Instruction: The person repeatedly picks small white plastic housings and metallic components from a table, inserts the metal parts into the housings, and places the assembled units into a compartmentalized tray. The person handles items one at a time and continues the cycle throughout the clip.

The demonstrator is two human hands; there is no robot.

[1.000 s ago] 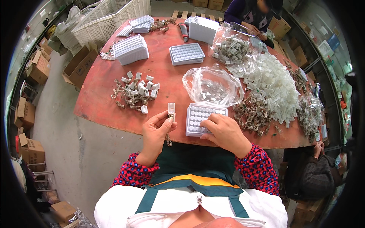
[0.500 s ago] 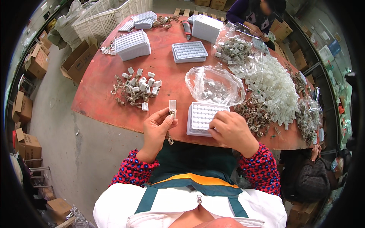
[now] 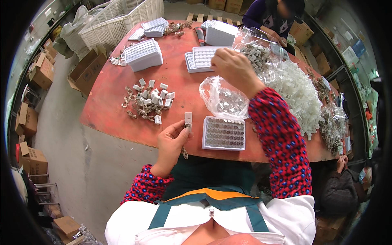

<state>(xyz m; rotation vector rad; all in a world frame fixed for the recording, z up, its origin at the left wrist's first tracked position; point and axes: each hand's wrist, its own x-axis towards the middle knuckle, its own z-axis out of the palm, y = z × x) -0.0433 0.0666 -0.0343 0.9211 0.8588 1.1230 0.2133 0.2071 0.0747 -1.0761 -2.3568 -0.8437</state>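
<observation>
My left hand (image 3: 173,141) pinches a small white plastic case (image 3: 188,117) with a brown cord hanging below it. My right hand (image 3: 237,67) reaches far forward, its fingers closed on the right edge of a white dimpled tray (image 3: 201,55). That tray lies over or just above another pale tray (image 3: 189,65); I cannot tell whether it is let down fully. In front of me sits a tray of round silvery discs, like button cells (image 3: 223,132), in rows. Left of it lies a loose pile of white cases with cords (image 3: 153,98).
Beyond the disc tray is a clear plastic bag (image 3: 226,98) with small shiny pieces. A heap of translucent white pieces (image 3: 292,94) covers the table's right side. Tray stacks (image 3: 143,59) and a red-and-black cutter (image 3: 200,36) lie farther back. Another person (image 3: 273,20) works at the far edge.
My right hand has lifted the white dimpled tray off the near stack and carried it forward to the far tray, uncovering the discs. My left hand still holds the case, slightly lower.
</observation>
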